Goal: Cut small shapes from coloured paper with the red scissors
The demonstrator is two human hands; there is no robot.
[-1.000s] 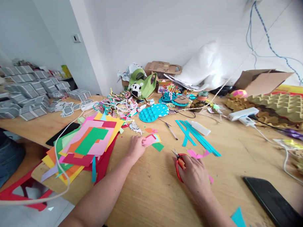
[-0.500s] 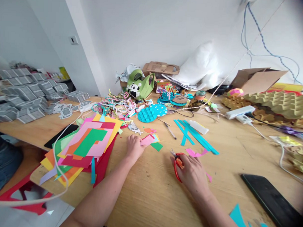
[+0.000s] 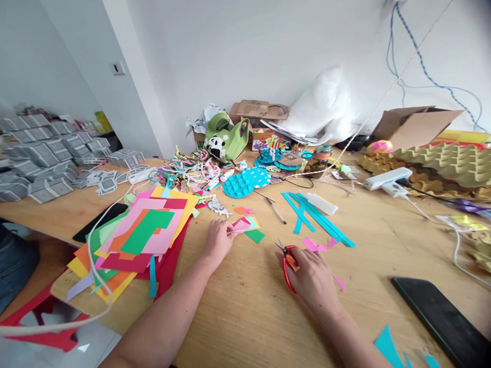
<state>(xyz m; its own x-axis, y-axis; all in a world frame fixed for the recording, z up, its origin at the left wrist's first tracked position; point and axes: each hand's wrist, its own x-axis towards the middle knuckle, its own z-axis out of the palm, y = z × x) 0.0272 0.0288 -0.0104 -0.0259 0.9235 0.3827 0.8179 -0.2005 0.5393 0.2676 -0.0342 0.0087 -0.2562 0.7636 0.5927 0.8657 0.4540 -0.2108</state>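
Observation:
My left hand point(image 3: 219, 239) pinches a small pink paper piece point(image 3: 241, 226) above the wooden table point(image 3: 233, 318). Just right of it lie a green paper piece point(image 3: 254, 236) and a small yellow-edged piece point(image 3: 253, 222). My right hand point(image 3: 313, 272) is wrapped round red-handled scissors point(image 3: 287, 266), whose short blades point up and left, slightly parted. Pink scraps point(image 3: 319, 244) lie beyond and beside that hand. On the left is a stack of coloured paper sheets point(image 3: 143, 231).
Blue strips point(image 3: 320, 219) and a pen point(image 3: 277, 211) lie ahead. A black phone point(image 3: 438, 319) is at right, near egg trays point(image 3: 451, 164) and a power strip point(image 3: 388, 179). A green bag point(image 3: 229, 140) stands at the back. A person's leg point(image 3: 9, 261) shows at far left.
The pink paper in my left hand has tilted, so more of the red piece behind it shows. My right hand keeps the scissors in nearly the same place. The view has shifted slightly.

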